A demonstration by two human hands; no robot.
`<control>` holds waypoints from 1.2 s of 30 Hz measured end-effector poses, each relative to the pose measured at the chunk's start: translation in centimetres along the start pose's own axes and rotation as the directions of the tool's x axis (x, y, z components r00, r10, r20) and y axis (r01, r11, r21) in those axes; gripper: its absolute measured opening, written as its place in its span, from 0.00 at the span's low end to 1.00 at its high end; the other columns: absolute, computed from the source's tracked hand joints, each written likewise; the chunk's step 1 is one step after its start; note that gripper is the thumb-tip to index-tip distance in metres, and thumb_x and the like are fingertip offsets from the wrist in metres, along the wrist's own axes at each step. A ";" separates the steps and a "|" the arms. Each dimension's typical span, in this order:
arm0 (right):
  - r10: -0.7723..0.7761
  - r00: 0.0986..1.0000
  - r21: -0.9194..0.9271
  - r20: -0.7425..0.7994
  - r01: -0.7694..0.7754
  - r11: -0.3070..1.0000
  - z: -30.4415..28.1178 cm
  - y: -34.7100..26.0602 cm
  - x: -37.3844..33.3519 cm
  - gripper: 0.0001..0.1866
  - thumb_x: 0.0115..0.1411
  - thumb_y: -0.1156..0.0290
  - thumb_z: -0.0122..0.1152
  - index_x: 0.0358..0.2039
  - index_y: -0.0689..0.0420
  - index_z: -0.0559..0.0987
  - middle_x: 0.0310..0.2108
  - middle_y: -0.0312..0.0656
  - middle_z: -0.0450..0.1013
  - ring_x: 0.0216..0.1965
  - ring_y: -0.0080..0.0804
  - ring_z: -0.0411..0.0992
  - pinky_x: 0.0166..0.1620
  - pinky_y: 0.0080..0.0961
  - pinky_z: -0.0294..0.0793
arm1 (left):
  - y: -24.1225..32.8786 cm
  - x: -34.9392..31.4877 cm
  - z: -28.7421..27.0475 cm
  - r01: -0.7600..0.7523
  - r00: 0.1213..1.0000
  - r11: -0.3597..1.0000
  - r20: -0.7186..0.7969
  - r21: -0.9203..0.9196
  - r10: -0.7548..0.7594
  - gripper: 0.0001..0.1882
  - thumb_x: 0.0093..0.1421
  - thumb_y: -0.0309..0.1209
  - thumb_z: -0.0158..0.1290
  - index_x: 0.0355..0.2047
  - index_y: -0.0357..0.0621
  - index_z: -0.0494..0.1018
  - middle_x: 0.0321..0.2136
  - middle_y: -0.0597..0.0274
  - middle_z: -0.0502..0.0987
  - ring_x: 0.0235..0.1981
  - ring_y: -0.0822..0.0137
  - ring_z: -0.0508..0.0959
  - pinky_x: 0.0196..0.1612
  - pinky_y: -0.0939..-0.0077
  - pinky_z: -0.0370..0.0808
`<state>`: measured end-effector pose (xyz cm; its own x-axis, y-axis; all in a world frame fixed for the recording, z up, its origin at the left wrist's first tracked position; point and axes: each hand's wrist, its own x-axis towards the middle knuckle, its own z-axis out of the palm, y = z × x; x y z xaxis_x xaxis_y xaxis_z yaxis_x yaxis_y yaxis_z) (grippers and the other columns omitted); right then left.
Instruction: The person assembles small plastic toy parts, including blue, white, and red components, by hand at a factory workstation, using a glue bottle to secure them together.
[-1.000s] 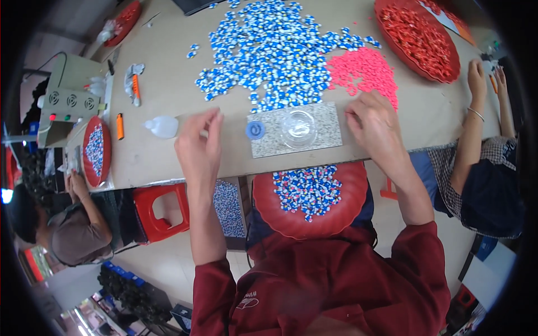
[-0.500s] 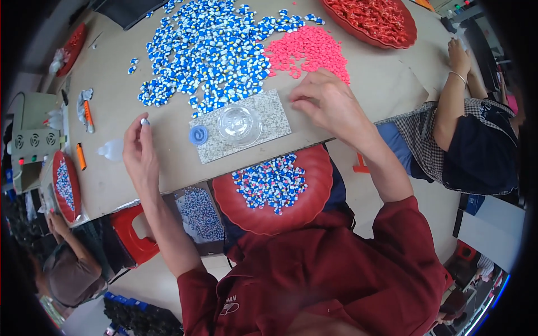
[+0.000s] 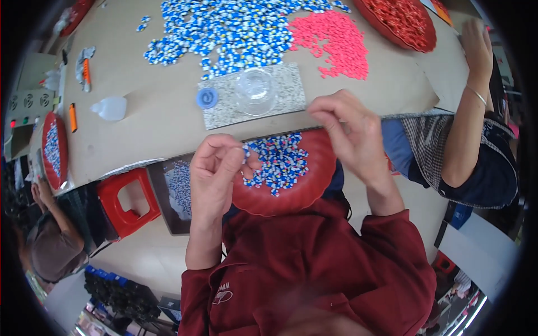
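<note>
I'm pinching, seemingly, one tiny bead between left hand (image 3: pixel 216 173) fingers over the red tray (image 3: pixel 314 185); right hand (image 3: pixel 350 131) half-curled, holding nothing visible; it's risking slipping floorward.

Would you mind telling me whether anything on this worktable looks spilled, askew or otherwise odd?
Nothing stands out as a mishap. The blue-and-white pieces and pink pieces lie in loose heaps straight on the table, but each colour keeps to its own pile. The speckled slab sits slightly askew, with the clear cup upright on it.
</note>
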<state>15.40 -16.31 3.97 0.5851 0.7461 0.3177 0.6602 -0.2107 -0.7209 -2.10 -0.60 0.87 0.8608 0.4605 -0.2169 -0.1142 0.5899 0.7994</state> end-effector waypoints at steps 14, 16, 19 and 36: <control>-0.184 0.980 -0.075 0.073 0.190 0.979 1.7 -1.3 -1.8 0.18 0.47 0.84 0.57 0.41 0.62 0.74 0.25 0.43 0.70 0.31 0.39 0.69 0.38 0.33 0.70 | -3.2 1.3 3.9 -0.087 0.995 0.847 0.005 0.525 0.099 0.08 0.58 0.21 0.57 0.39 0.35 0.79 0.31 0.62 0.81 0.31 0.78 0.79 0.35 0.85 0.75; -0.157 0.984 -0.020 0.085 0.159 0.987 1.6 -1.2 -1.7 0.15 0.50 0.83 0.58 0.40 0.61 0.75 0.26 0.43 0.72 0.32 0.40 0.69 0.37 0.32 0.70 | -3.2 1.3 3.4 -0.069 0.997 0.859 0.016 0.507 0.071 0.08 0.59 0.21 0.56 0.40 0.33 0.78 0.31 0.62 0.81 0.31 0.77 0.78 0.35 0.84 0.75; -0.055 0.998 0.043 0.017 0.054 0.998 1.8 -1.6 -1.7 0.11 0.51 0.82 0.61 0.37 0.61 0.77 0.29 0.43 0.74 0.32 0.39 0.71 0.35 0.31 0.72 | -3.5 1.5 3.4 -0.090 0.995 0.884 0.006 0.458 0.098 0.09 0.59 0.20 0.56 0.40 0.33 0.78 0.29 0.62 0.80 0.30 0.77 0.78 0.35 0.85 0.74; -0.403 0.906 -0.237 -0.133 0.366 0.900 2.0 0.0 2.7 0.10 0.47 0.81 0.63 0.33 0.62 0.76 0.30 0.41 0.73 0.31 0.37 0.70 0.33 0.31 0.70 | -2.3 1.1 3.1 0.031 1.000 0.993 -0.002 0.115 -0.031 0.18 0.67 0.28 0.47 0.54 0.31 0.69 0.37 0.55 0.78 0.37 0.67 0.80 0.42 0.75 0.79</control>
<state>16.05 -12.99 3.59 0.3263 0.6766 0.6600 0.9199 -0.0667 -0.3864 0.60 -3.52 0.47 0.8631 0.4429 -0.2428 -0.0294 0.5240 0.8512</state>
